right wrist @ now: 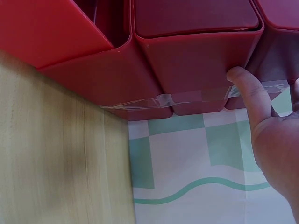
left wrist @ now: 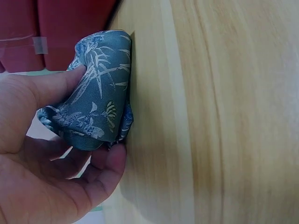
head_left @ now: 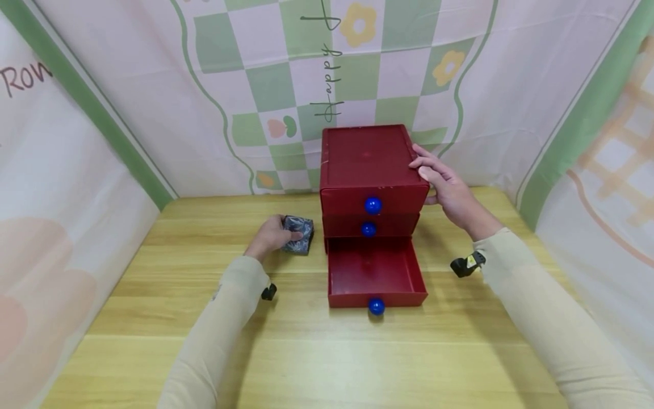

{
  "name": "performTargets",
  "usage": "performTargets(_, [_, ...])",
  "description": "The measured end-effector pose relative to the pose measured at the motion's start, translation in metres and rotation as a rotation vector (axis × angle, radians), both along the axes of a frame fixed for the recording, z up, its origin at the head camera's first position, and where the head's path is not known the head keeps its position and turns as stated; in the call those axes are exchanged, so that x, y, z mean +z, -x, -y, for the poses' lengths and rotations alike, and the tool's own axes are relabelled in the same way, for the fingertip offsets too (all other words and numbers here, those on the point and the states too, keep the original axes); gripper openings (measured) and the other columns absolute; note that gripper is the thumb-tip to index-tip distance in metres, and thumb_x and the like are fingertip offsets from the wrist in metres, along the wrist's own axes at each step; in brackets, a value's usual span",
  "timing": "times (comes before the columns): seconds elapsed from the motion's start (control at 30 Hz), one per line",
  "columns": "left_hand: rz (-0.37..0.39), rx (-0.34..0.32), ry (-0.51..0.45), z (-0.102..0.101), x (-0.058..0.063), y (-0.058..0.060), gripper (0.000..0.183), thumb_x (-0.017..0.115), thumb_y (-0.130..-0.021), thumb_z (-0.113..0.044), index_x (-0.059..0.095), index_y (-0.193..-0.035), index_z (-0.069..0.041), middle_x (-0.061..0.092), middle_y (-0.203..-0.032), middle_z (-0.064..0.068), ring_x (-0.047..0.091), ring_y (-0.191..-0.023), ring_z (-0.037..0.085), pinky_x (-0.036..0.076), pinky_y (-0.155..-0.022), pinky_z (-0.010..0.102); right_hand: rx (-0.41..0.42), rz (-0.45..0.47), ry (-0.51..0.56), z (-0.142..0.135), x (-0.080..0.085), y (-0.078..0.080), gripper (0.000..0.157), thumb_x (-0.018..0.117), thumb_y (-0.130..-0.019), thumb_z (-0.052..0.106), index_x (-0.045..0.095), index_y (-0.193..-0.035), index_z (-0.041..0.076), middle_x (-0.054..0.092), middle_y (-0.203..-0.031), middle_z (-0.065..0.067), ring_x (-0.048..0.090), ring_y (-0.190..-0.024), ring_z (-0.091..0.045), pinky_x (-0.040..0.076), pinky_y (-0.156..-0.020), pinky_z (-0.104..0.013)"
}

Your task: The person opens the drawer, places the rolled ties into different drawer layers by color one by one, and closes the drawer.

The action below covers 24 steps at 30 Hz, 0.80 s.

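Observation:
My left hand (head_left: 268, 236) pinches a dark blue-green bundle of patterned cloth (head_left: 301, 244) with pale leaf and flower motifs, left of the red drawer unit (head_left: 365, 156). In the left wrist view, the thumb lies on the near face of the cloth bundle (left wrist: 100, 93) and the fingers curl beneath; its lower side is close to the wood. My right hand (head_left: 452, 196) rests against the unit's upper right edge and side, its fingers extended. The bottom drawer (head_left: 377, 272) is pulled out, with nothing visible inside; the two drawers above are in.
Blue round knobs (head_left: 373, 205) stick out from the drawer fronts. Clear tape (right wrist: 163, 100) runs across the unit's side in the right wrist view. A wooden tabletop (head_left: 327, 363) lies below, with a checked cloth backdrop (head_left: 357, 85) behind and fabric walls at both sides.

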<state>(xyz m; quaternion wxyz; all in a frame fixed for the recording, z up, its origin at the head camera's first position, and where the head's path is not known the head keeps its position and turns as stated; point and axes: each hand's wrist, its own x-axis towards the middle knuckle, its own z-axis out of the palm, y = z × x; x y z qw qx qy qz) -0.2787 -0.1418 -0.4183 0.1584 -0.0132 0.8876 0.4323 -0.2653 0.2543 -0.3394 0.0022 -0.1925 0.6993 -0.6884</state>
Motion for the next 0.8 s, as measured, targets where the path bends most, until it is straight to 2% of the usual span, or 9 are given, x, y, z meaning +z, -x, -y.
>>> performTargets(0.1, [-0.028, -0.033, 0.038, -0.001, -0.002, -0.001, 0.058, 0.077, -0.092, -0.026, 0.052, -0.136, 0.000, 0.063, -0.122, 0.015, 0.059, -0.113, 0.033, 0.045, -0.105, 0.049, -0.003, 0.000, -0.002, 0.000, 0.000, 0.000, 0.027, 0.052, -0.108, 0.030, 0.063, -0.126, 0.013, 0.022, -0.166, 0.010, 0.032, -0.143, -0.028, 0.061, -0.068, -0.034])
performTargets(0.27, [-0.121, -0.085, 0.164, -0.005, -0.004, -0.003, 0.074, 0.076, -0.092, -0.028, 0.040, -0.149, 0.002, 0.057, -0.136, 0.022, 0.055, -0.124, 0.037, 0.041, -0.109, 0.051, -0.001, 0.001, 0.005, 0.000, -0.001, 0.000, 0.027, 0.051, -0.108, 0.029, 0.063, -0.126, 0.013, 0.022, -0.166, 0.010, 0.030, -0.144, -0.028, 0.061, -0.069, -0.033])
performTargets(0.37, [-0.178, -0.110, 0.240, -0.009, -0.005, -0.005, 0.077, 0.077, -0.092, -0.028, 0.037, -0.151, 0.003, 0.055, -0.139, 0.025, 0.055, -0.126, 0.039, 0.042, -0.109, 0.051, 0.001, 0.000, 0.005, 0.000, -0.001, 0.000, 0.027, 0.051, -0.108, 0.028, 0.063, -0.126, 0.013, 0.022, -0.166, 0.009, 0.029, -0.145, -0.028, 0.061, -0.069, -0.033])
performTargets(0.6, [-0.325, -0.176, 0.422, -0.018, -0.007, -0.011, 0.069, 0.075, -0.093, -0.031, 0.043, -0.146, -0.001, 0.061, -0.129, 0.024, 0.061, -0.114, 0.038, 0.050, -0.099, 0.050, 0.004, -0.004, 0.005, 0.000, 0.000, -0.001, 0.027, 0.051, -0.108, 0.029, 0.063, -0.126, 0.012, 0.022, -0.166, 0.009, 0.031, -0.144, -0.028, 0.061, -0.069, -0.034])
performTargets(0.8, [-0.372, -0.185, 0.492, -0.022, -0.008, -0.015, 0.068, 0.075, -0.093, -0.030, 0.043, -0.146, -0.002, 0.060, -0.128, 0.025, 0.061, -0.113, 0.040, 0.051, -0.096, 0.051, 0.012, -0.005, 0.011, 0.000, 0.000, -0.001, 0.027, 0.051, -0.108, 0.029, 0.063, -0.126, 0.013, 0.021, -0.166, 0.008, 0.033, -0.143, -0.028, 0.061, -0.068, -0.033])
